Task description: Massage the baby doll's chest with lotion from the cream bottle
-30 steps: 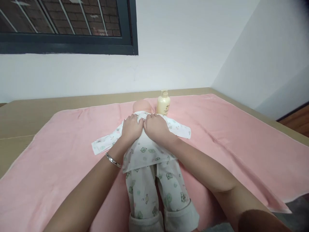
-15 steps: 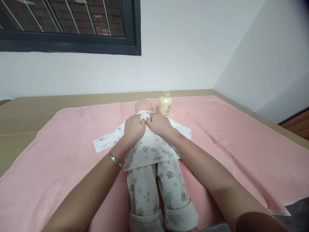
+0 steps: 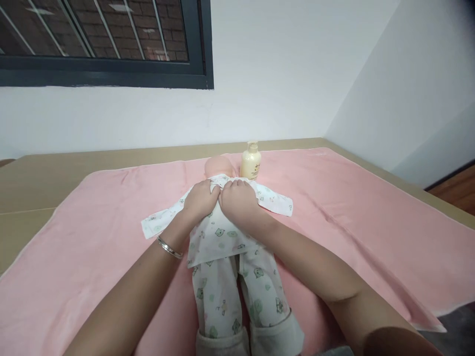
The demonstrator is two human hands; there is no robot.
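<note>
A baby doll point(image 3: 219, 166) lies lengthwise before me with its bald head at the far end. It wears a white printed shirt point(image 3: 219, 235) with its sleeves spread to both sides, and matching trousers point(image 3: 221, 301) with rolled cuffs. My left hand point(image 3: 202, 200), with a silver bangle on its wrist, rests on the upper shirt, fingers curled into the cloth. Beside it my right hand point(image 3: 239, 202) is bent into a loose fist on the same shirt. Both sets of fingertips are mostly hidden. The thumb sides of the two hands nearly touch.
Just right of the doll's head stands a pale yellow pump bottle point(image 3: 251, 162). A pink blanket point(image 3: 111, 247) with folds at the right covers much of the tan surface point(image 3: 55, 170). White walls and a dark-framed window point(image 3: 111, 74) lie beyond.
My right hand has curled its fingers in more, and its thumb has dropped out of sight. Both hands have slid slightly toward me on the shirt. The view has shifted a little.
</note>
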